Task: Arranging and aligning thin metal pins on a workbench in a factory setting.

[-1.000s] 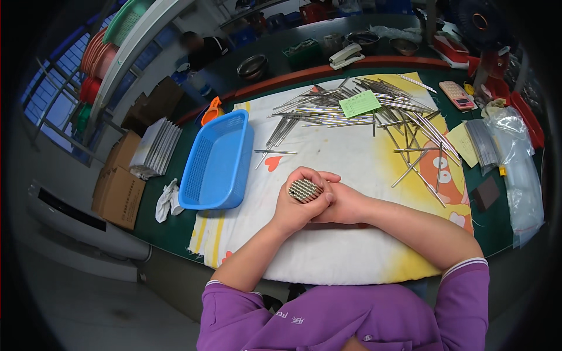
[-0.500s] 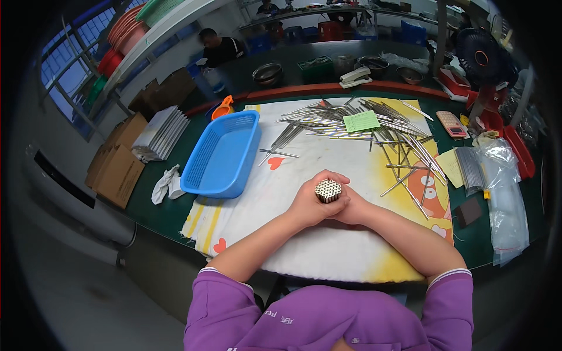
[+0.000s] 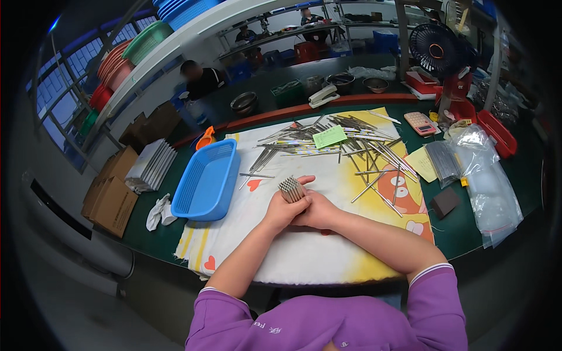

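Note:
A tight bundle of thin metal rods (image 3: 291, 188) stands upright but tilted, its ends showing at the top. My left hand (image 3: 280, 212) is wrapped round it from the left, thumb across the near side. My right hand (image 3: 319, 209) is closed round the bundle's right side, with one finger stretched out beyond it. The lower part of the bundle is hidden in my hands. Farther off, many loose metal rods (image 3: 374, 153) lie in a scattered pile on the white and yellow cloth (image 3: 281, 248). A green paper slip (image 3: 330, 137) rests on top of that pile.
Left of the cloth's middle sits a blue plastic basket (image 3: 203, 181), with an orange tool (image 3: 205, 138) behind it. White gloves (image 3: 158, 212) and cardboard boxes (image 3: 114, 205) are farther left. To the right are a pink calculator (image 3: 420, 123), plastic bags (image 3: 483, 175) and a dark block (image 3: 445, 202).
The bundle has tilted, so its sides show more below the ends. One of my right fingers now sticks out past it. The whole view has shifted and turned slightly.

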{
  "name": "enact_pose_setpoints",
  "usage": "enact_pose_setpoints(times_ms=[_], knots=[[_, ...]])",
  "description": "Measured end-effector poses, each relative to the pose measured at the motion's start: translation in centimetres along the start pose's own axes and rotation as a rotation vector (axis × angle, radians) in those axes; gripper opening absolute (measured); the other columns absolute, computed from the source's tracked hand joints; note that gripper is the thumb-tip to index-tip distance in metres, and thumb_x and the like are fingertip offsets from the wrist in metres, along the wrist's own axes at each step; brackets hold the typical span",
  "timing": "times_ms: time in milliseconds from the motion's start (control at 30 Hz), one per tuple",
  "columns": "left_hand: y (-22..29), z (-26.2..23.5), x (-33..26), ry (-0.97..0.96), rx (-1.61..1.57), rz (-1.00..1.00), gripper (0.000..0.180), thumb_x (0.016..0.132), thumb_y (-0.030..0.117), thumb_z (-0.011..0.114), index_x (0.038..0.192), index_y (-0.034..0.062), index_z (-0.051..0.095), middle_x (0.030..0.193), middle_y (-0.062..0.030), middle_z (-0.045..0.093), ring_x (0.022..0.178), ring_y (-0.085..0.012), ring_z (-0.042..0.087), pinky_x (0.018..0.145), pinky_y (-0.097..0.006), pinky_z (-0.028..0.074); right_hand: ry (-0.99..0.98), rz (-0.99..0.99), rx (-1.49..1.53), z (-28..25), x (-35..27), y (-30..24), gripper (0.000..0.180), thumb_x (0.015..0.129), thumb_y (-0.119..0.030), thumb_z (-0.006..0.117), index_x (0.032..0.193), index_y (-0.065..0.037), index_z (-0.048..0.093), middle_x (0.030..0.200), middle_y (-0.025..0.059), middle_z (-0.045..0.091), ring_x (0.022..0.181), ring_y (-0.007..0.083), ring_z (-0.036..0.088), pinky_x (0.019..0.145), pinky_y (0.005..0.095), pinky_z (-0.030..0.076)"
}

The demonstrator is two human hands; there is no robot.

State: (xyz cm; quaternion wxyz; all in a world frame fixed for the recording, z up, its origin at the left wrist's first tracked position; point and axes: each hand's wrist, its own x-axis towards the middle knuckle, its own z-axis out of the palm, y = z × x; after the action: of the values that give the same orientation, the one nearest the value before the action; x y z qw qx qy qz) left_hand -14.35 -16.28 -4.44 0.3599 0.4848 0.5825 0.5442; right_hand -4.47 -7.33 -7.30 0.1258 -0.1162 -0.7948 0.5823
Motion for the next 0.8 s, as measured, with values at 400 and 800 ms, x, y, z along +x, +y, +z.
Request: enact_pose_setpoints(times_ms=[400, 800], knots=[[0.4, -7.3, -2.0, 0.411, -0.271, -0.458, 0.013, 0.08, 0.015, 0.06, 0.079, 0.0036, 0.053, 0.065, -0.0038, 0.054, 0.054, -0.0163, 0.056, 0.052, -0.031, 0.052, 0.207, -0.307, -0.499, 0.7, -0.9, 0.5, 0.046, 0.077, -0.042, 0.061, 0.102, -0.004, 0.054, 0.103, 0.0138, 0.051, 0.102, 0.0313, 0.048, 0.092, 0.0396, 0.035], [1.5, -6.9, -4.3, 0.234, 1.371, -0.58, 0.044, 0.074, 0.034, 0.065, 0.089, -0.0063, 0.057, 0.082, -0.0249, 0.062, 0.077, -0.0371, 0.061, 0.072, -0.041, 0.048, 0.168, -0.356, -0.53, 0.4, -0.4, 1.2, 0.037, 0.076, -0.033, 0.062, 0.098, -0.004, 0.054, 0.102, 0.0131, 0.052, 0.104, 0.0296, 0.046, 0.093, 0.0396, 0.034]])
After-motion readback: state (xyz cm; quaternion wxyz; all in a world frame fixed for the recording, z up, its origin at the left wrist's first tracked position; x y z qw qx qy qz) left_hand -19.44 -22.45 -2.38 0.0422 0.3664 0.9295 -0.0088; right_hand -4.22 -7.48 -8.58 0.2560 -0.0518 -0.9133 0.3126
